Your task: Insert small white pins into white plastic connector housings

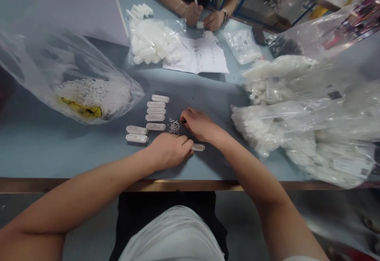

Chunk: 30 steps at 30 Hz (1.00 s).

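My left hand [170, 150] is closed on the near end of a white slotted plastic strip [198, 147] lying flat at the table's front. Fingers curled together, my right hand [197, 124] is just beyond it, beside a small heap of tiny white pieces [173, 126]. A dark spot shows at its fingertips, but what they hold is hidden. Left of the heap, several similar white strips [156, 117] lie in a column, with two more strips [136, 138] further left.
A large clear bag of small white pieces [92, 90] stands at the left. Filled clear bags [267, 122] crowd the right side. Across the table, a co-worker's hands [192, 13] work with a white pen-like tool near a bag of white parts [154, 41] and an open paper [208, 59].
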{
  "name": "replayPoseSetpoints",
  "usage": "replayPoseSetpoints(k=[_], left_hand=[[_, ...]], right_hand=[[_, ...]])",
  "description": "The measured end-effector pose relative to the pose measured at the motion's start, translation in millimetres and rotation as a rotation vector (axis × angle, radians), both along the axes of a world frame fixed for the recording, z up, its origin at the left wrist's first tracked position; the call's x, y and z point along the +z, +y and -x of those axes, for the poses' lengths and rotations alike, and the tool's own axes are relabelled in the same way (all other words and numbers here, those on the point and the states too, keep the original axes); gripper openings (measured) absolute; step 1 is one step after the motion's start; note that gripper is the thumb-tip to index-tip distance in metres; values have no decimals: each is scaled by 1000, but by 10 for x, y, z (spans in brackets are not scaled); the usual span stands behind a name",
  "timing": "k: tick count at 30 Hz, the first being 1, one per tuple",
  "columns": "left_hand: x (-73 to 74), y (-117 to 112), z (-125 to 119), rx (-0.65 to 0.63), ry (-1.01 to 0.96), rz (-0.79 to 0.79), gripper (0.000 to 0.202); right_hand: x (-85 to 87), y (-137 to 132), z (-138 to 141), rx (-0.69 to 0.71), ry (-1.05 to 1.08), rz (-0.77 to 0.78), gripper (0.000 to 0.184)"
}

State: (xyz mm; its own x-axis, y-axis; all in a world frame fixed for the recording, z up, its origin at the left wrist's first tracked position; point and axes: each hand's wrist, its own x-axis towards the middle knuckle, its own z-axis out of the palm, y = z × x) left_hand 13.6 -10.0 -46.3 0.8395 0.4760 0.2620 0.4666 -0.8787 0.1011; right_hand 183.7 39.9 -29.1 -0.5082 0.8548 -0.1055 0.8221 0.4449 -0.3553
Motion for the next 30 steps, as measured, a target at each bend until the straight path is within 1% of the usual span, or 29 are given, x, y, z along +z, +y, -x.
replayPoseSetpoints(k=[2, 4, 7, 10, 12, 14, 16, 19, 25, 30], left_hand=[[12, 9, 7, 17, 0, -6, 28], [32, 18, 12, 58, 2, -2, 27], [59, 29, 15, 120, -9, 3, 27], [67, 38, 7, 136, -26, -16, 29], [66, 41, -1, 143, -36, -22, 30], [68, 45, -8, 151, -47, -12, 31], [72, 49, -13, 153, -50, 7, 33], [74, 57, -16, 160, -34, 6, 33], [66, 69, -20, 153, -9, -34, 30], [31, 61, -11, 161, -16, 33, 33]], right_hand=[[23, -53, -84, -30, 29, -10, 14], [78, -117, -196, -81, 143, 0, 10], [179, -243, -381, -167, 330, 76, 2], [214, -377, -522, -202, 412, 134, 2], [180, -439, -576, -163, 408, 123, 4], [115, -468, -606, -78, 387, 97, 8], [47, -474, -626, 5, 361, 82, 13], [-16, -467, -652, 72, 318, 69, 15], [-17, -478, -661, 166, 254, -15, 22], [2, -514, -631, 184, 167, -91, 21]])
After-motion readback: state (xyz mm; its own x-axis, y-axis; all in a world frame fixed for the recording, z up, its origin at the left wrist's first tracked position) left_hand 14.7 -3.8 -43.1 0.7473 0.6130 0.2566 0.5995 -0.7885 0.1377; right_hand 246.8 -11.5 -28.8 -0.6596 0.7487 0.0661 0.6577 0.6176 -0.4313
